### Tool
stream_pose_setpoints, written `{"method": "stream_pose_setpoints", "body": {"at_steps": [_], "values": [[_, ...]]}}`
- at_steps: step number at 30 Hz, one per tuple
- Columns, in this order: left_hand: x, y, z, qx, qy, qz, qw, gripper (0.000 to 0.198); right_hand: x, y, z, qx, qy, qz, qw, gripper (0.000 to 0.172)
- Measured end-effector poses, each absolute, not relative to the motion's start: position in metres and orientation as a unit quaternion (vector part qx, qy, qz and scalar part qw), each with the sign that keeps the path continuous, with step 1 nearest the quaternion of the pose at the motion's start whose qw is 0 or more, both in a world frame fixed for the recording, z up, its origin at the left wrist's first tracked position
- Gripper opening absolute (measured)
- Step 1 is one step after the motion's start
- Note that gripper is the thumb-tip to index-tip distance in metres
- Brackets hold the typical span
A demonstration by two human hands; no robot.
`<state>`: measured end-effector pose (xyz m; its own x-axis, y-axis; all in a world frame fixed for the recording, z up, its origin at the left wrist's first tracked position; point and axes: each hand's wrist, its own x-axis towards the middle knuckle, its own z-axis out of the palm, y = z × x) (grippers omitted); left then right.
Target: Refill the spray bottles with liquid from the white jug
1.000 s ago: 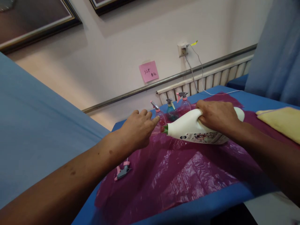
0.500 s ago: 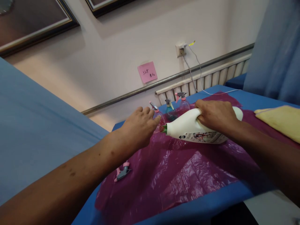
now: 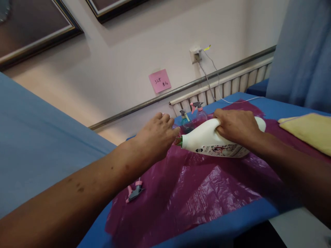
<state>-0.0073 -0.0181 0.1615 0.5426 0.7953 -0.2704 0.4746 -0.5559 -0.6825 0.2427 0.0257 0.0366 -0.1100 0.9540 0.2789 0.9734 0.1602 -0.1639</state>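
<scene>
My right hand (image 3: 234,125) grips the handle of a white detergent jug (image 3: 200,137), which lies nearly level with its green spout (image 3: 179,141) pointing left. Just left of that spout is my left hand (image 3: 161,136), back towards me, fingers bent forward and curled. Whatever those fingers hold is hidden behind the hand. Beyond the jug stand a blue-green spray bottle (image 3: 185,120) and a clear spray bottle with a pink collar (image 3: 201,114). A loose grey-and-pink spray head (image 3: 134,191) lies below my left forearm.
A wrinkled purple plastic sheet (image 3: 196,193) covers much of the blue table (image 3: 240,97). A folded yellow cloth (image 3: 307,131) lies at right. Blue curtains (image 3: 297,62) hang at both sides. A white cable (image 3: 232,102) trails from the wall socket (image 3: 196,55).
My left hand has closed in slightly on the spout, its fingers more curled, and now covers the spray bottle behind it. The jug stays level in my right hand.
</scene>
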Motion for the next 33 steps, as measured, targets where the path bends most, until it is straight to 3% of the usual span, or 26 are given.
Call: {"method": "stream_pose_setpoints", "body": {"at_steps": [11,20,28,33], "values": [[0.001,-0.015,0.171,-0.822,-0.381,0.299,0.299,0.056,0.252,0.026,0.034,-0.65,-0.736,-0.022,0.189,0.032],[-0.019,-0.018,0.172,-0.819,-0.425,0.245,0.298,0.075,0.266,0.032,0.029,-0.671,-0.715,-0.006,0.197,0.038],[-0.051,-0.023,0.149,-0.815,-0.515,0.131,0.233,0.083,0.272,0.03,0.031,-0.692,-0.695,0.007,0.196,0.04],[-0.071,-0.032,0.109,-0.819,-0.565,-0.039,0.095,0.076,0.287,0.024,0.03,-0.709,-0.67,0.019,0.22,0.044]]}}
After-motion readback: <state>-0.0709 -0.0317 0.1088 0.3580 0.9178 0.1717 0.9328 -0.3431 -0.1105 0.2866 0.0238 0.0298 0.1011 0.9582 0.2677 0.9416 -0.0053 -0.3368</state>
